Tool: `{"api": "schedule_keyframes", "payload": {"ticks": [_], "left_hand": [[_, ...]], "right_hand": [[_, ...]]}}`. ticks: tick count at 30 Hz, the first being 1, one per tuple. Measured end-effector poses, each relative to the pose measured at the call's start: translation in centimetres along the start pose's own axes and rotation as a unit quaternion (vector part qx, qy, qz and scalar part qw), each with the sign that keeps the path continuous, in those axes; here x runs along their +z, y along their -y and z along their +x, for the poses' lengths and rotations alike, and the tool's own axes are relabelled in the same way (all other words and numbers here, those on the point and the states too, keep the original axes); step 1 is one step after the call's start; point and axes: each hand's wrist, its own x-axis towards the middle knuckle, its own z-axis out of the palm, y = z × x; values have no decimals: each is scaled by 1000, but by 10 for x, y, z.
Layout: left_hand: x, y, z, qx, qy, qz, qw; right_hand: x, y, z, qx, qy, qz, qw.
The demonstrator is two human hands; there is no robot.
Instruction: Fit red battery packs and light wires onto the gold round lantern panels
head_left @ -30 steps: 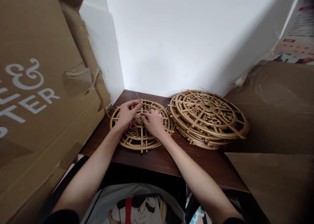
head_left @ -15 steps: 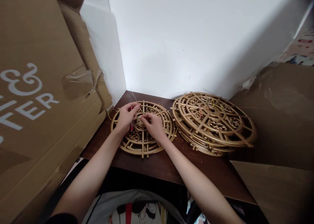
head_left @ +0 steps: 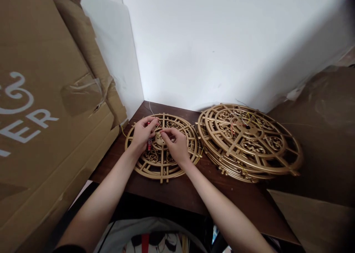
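Note:
A round gold openwork frame [head_left: 162, 173] with scrollwork lies flat on the dark brown table, under both hands. My left hand [head_left: 142, 133] is over its upper left, thumb and forefinger pinched on what looks like a thin wire. Below those fingers a shiny red handle [head_left: 149, 145] sticks out; its kind and whether the palm holds it are unclear. My right hand [head_left: 177, 144] hovers by the frame's centre disc [head_left: 160, 139], its thumb and forefinger pinched together on a thin wire, whose length is mostly hidden.
To the right stands a stack of similar gold frames [head_left: 249, 146], with loose yellow and white wires on top. A large cardboard box [head_left: 50, 86] leans in from the left, and more cardboard [head_left: 327, 134] is at the right. A white wall [head_left: 194, 53] rises behind the table [head_left: 177, 192].
My right fingertips have shifted slightly at the centre disc, while my left hand stays nearly in place. The view has moved a little, spreading the box and stack outward.

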Motion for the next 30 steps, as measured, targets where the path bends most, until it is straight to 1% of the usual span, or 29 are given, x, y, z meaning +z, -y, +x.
{"api": "schedule_keyframes", "payload": {"ticks": [7, 12, 16, 20, 24, 30], "left_hand": [[2, -4, 1, -11, -14, -3, 1000], [3, -4, -1, -15, -10, 10, 1000], [2, -4, -2, -26, -12, 7, 1000], [2, -5, -3, -37, -9, 12, 999], [3, -4, -4, -22, -6, 20, 1000], [2, 0, -3, 4, -9, 44, 999]], "right_hand": [[-1, 7, 1, 12, 12, 29, 999], [-4, 5, 1, 4, 0, 4, 1000], [-6, 0, 1, 28, -18, 17, 999], [-7, -4, 1, 60, -5, 55, 997], [-8, -4, -1, 76, 16, 86, 993], [-6, -6, -2, 98, 17, 117, 988]]}}
